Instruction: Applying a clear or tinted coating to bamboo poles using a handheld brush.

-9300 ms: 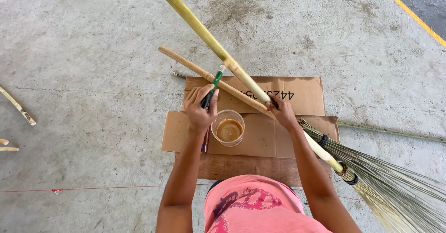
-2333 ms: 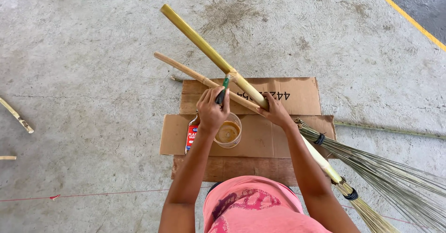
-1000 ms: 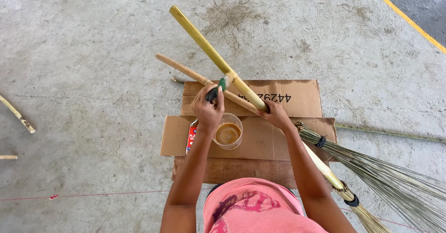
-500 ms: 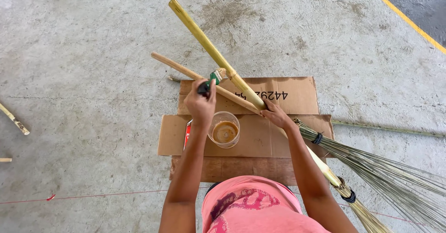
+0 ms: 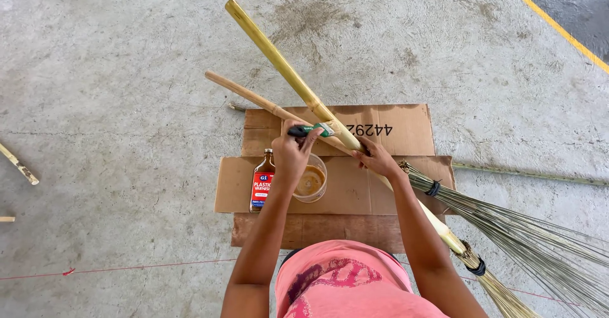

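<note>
Cardboard sheets (image 5: 406, 185) lay flattened on the concrete floor (image 5: 127, 102) and carried most of the things. Above their far edge the left hand (image 5: 293, 154) was closed around the dark handle of a small paintbrush (image 5: 312, 129), its bristle end touching the thick bamboo pole (image 5: 279, 61). That pole slanted from beyond the cardboard's far left corner down past its near right corner, where it ended in a bound bundle of broom straws (image 5: 501, 292). The right hand (image 5: 377, 158) was wrapped around the pole just beside the brush, near the middle of the cardboard. A thinner wooden stick (image 5: 244, 92) crossed beneath the pole, and its straws (image 5: 539, 235), tied with a dark band, fanned off the cardboard's right edge. Under the left hand stood a clear plastic cup (image 5: 311, 181) of brown liquid, with a small bottle bearing a red label (image 5: 261, 185) lying just beside it toward the left edge. Short sticks (image 5: 19, 164) lay well apart on the floor at far left
</note>
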